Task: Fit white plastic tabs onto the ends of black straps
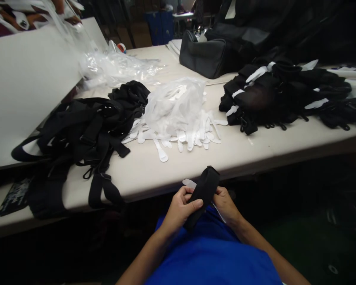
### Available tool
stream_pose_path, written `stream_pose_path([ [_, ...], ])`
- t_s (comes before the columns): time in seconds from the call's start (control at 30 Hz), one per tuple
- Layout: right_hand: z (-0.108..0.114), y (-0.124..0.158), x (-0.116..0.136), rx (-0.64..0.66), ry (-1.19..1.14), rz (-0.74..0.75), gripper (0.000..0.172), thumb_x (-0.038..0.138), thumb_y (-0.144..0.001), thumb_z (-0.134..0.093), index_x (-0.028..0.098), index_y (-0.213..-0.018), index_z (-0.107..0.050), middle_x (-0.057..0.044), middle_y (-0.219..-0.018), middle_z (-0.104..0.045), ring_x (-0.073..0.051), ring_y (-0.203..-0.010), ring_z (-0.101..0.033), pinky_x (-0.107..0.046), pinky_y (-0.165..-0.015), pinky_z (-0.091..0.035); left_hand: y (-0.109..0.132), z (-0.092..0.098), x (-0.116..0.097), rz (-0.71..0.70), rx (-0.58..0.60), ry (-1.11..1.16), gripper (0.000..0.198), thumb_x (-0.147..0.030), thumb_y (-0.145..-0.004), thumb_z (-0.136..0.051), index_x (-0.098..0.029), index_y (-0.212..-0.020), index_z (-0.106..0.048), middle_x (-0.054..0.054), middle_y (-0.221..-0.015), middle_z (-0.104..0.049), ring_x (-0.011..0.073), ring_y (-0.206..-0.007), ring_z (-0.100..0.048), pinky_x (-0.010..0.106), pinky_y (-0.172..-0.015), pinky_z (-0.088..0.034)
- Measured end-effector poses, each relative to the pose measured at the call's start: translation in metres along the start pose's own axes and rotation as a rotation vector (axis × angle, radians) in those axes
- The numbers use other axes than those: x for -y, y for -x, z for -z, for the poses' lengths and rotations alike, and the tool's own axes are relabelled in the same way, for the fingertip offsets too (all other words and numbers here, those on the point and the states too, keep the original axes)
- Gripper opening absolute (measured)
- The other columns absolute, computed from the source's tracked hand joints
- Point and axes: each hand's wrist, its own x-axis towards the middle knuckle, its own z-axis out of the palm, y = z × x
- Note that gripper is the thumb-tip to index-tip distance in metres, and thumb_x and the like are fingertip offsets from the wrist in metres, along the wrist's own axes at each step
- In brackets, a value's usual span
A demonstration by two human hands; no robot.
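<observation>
A folded black webbing strap (206,188) is held over my lap, just off the table's front edge. My left hand (182,208) is closed on it, thumb pressed on top. Behind the strap runs a white serrated plastic tie (189,183); its rounded end sticks out at the left and its tail shows below my right hand (227,205). The fingers of my right hand are closed on the tie at the strap's right side, their tips partly hidden. Farther in lie several loose white ties (163,154), spilling from under a clear plastic bag (175,109).
Loose black straps (86,122) are heaped on the table (154,178) at left, some hanging over its edge. Bundled black straps with white ties (264,95) lie at right. Behind are a black bag (203,55), clear plastic wrapping (115,65) and a white box (29,79).
</observation>
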Motion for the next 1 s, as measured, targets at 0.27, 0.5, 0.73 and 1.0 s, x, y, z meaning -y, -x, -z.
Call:
stream_pose_path([
  [0.27,0.004,0.005,-0.004,0.021,-0.125,-0.134,0.036,0.048,-0.070,-0.080,0.017,-0.070,-0.061,0.005,-0.052,-0.051,-0.006,-0.042,-0.037,-0.021,-0.043,-0.028,-0.011,0.006,0.015,-0.104,0.008,-0.214,0.045,-0.037,-0.081,-0.072,-0.015,-0.119,-0.060,0.009,-0.104,-0.073,0.0193,-0.090,-0.068,0.027,-0.081,-0.050],
  [0.5,0.029,0.009,-0.017,0.036,0.095,-0.183,0.038,0.046,-0.062,-0.083,0.015,-0.071,-0.065,0.001,-0.052,-0.059,-0.010,-0.041,-0.046,-0.023,-0.041,-0.033,-0.013,0.008,0.020,-0.051,0.116,-0.233,0.041,-0.037,-0.081,-0.072,-0.013,-0.112,-0.062,0.010,-0.098,-0.075,0.0227,-0.089,-0.069,0.030,-0.081,-0.051],
  [0.73,0.024,0.022,-0.038,-0.048,-0.178,-0.177,0.032,0.042,-0.069,-0.080,0.016,-0.068,-0.062,0.004,-0.057,-0.053,-0.006,-0.048,-0.039,-0.022,-0.047,-0.030,-0.023,0.013,0.023,-0.055,0.154,-0.414,0.036,-0.039,-0.079,-0.072,-0.010,-0.101,-0.071,0.008,-0.094,-0.073,0.0233,-0.087,-0.065,0.031,-0.081,-0.048],
  [1.0,0.044,0.027,-0.071,-0.070,0.072,-0.144,0.045,0.051,-0.070,-0.079,0.021,-0.092,-0.053,0.003,-0.063,-0.063,-0.014,-0.048,-0.058,-0.024,-0.047,-0.040,-0.052,0.041,0.056,0.019,0.043,-0.701,0.027,-0.038,-0.077,-0.066,-0.014,-0.084,-0.073,0.006,-0.077,-0.071,0.0238,-0.071,-0.063,0.033,-0.069,-0.049],
])
